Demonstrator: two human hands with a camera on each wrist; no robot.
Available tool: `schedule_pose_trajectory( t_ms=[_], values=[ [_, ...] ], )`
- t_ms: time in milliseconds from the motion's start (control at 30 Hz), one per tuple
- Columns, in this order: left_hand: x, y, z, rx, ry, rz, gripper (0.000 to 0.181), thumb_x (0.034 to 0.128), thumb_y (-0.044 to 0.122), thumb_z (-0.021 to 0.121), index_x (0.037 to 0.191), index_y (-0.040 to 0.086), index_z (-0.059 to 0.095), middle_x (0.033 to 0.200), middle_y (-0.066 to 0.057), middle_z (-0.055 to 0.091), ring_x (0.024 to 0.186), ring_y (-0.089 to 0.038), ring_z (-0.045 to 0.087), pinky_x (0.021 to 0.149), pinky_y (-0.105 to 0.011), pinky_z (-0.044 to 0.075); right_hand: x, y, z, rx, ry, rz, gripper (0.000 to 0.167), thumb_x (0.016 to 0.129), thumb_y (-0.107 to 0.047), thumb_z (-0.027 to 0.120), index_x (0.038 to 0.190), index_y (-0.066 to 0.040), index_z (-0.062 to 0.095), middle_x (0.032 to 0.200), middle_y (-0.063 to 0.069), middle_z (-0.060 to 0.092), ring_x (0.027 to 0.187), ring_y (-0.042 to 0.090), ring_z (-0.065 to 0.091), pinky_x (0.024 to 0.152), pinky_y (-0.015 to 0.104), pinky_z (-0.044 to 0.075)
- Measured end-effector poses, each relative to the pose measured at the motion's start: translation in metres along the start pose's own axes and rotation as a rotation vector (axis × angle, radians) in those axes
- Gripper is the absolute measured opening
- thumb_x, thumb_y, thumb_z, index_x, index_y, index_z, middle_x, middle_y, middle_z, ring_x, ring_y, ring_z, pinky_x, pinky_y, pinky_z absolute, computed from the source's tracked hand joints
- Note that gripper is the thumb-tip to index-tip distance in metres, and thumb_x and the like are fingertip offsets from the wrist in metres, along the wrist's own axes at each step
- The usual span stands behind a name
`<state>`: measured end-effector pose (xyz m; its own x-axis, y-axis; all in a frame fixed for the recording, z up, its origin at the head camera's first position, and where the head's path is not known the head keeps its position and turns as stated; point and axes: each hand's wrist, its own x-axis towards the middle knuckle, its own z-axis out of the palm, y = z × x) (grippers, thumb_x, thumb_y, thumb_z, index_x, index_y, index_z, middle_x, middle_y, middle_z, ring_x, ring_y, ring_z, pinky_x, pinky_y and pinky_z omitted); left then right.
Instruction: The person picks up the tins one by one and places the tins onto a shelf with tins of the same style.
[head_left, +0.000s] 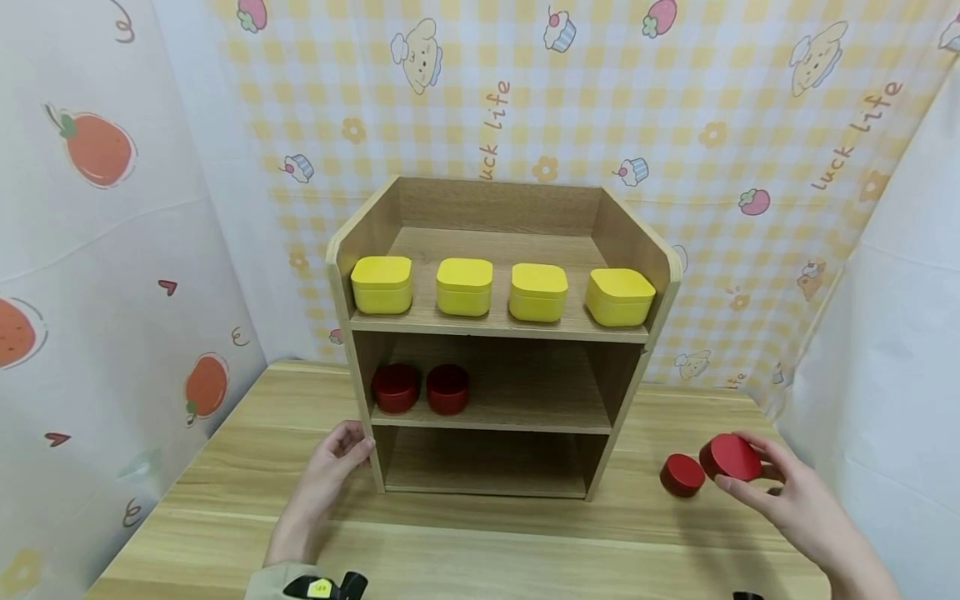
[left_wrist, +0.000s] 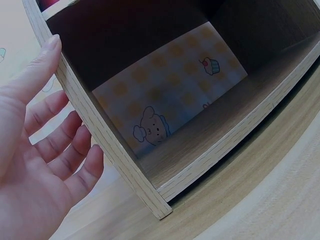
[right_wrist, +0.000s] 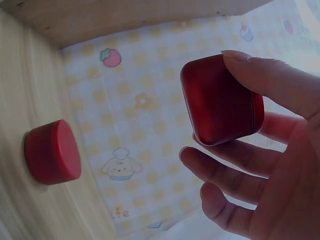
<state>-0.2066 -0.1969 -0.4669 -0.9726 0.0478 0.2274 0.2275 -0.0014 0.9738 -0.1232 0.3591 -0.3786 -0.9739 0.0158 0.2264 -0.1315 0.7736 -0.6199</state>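
My right hand (head_left: 798, 492) holds a red lidded box (right_wrist: 217, 100) between thumb and fingers, raised and tilted at the right. A second red box (head_left: 682, 475) stands on the table just left of it. At the lower left side of a wooden shelf unit (head_left: 483, 333), my left hand (head_left: 330, 467) touches the side panel. Its thumb lies at the panel's front edge, and its relaxed fingers are along the outer side, as the left wrist view shows. Two red boxes, a left one (head_left: 396, 388) and a right one (head_left: 447, 389), sit on the left of the middle shelf.
Several yellow boxes (head_left: 465, 287) with rounded corners stand in a row on the top shelf. The unit stands on a wood-grain table (head_left: 420, 558). A patterned curtain (head_left: 720, 217) hangs behind, with white sheets at both sides.
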Motion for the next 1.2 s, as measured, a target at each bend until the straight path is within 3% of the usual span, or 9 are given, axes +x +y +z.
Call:
schedule_pose_trajectory(
  t_ms=[167, 333, 633, 900, 1200],
  values=[
    [0.000, -0.001, 0.000, -0.006, -0.003, 0.015, 0.018, 0.0960, 0.001, 0.058, 0.108, -0.009, 0.050, 0.091, -0.002, 0.054, 0.083, -0.010, 0.053, 0.072, -0.027, 0.051, -0.001, -0.017, 0.000, -0.022, 0.013, -0.022, 0.067, 0.086, -0.027, 0.077, 0.140, -0.004, 0.045, 0.116, 0.011, 0.058, 0.079, 0.002, 0.056, 0.062, 0.022, 0.048],
    [0.000, -0.001, 0.000, -0.010, -0.005, 0.026, 0.022, 0.0961, 0.001, 0.058, 0.110, -0.013, 0.048, 0.091, -0.003, 0.055, 0.083, -0.009, 0.054, 0.072, -0.027, 0.052, -0.001, -0.033, 0.001, -0.010, -0.011, -0.029, 0.068, 0.086, -0.028, 0.077, 0.141, -0.006, 0.044, 0.114, 0.011, 0.057, 0.067, 0.013, 0.058, 0.058, 0.024, 0.047],
    [0.000, -0.001, 0.000, 0.001, -0.006, 0.027, 0.026, 0.0960, 0.001, 0.058, 0.112, -0.016, 0.046, 0.093, -0.004, 0.054, 0.084, -0.010, 0.054, 0.073, -0.026, 0.052, -0.004, -0.055, 0.009, 0.031, 0.046, -0.176, 0.063, 0.081, -0.019, 0.082, 0.136, -0.009, 0.052, 0.109, 0.007, 0.062, 0.073, 0.011, 0.060, 0.062, 0.023, 0.050],
    [0.000, -0.001, 0.000, 0.000, -0.002, 0.015, 0.023, 0.0964, 0.000, 0.057, 0.112, -0.014, 0.047, 0.093, -0.004, 0.053, 0.085, -0.010, 0.054, 0.074, -0.027, 0.052, -0.004, -0.075, 0.017, 0.018, 0.029, -0.212, 0.065, 0.078, -0.021, 0.084, 0.135, -0.015, 0.054, 0.104, -0.001, 0.063, 0.081, 0.010, 0.057, 0.064, 0.025, 0.048],
    [-0.001, 0.000, 0.001, 0.010, 0.007, 0.008, 0.024, 0.0967, 0.002, 0.058, 0.112, -0.014, 0.048, 0.093, -0.005, 0.053, 0.085, -0.010, 0.053, 0.074, -0.027, 0.052, -0.003, -0.090, 0.032, 0.051, 0.057, -0.393, 0.066, 0.073, -0.013, 0.087, 0.132, -0.015, 0.057, 0.100, -0.007, 0.063, 0.076, 0.009, 0.056, 0.063, 0.022, 0.048]
  ],
)
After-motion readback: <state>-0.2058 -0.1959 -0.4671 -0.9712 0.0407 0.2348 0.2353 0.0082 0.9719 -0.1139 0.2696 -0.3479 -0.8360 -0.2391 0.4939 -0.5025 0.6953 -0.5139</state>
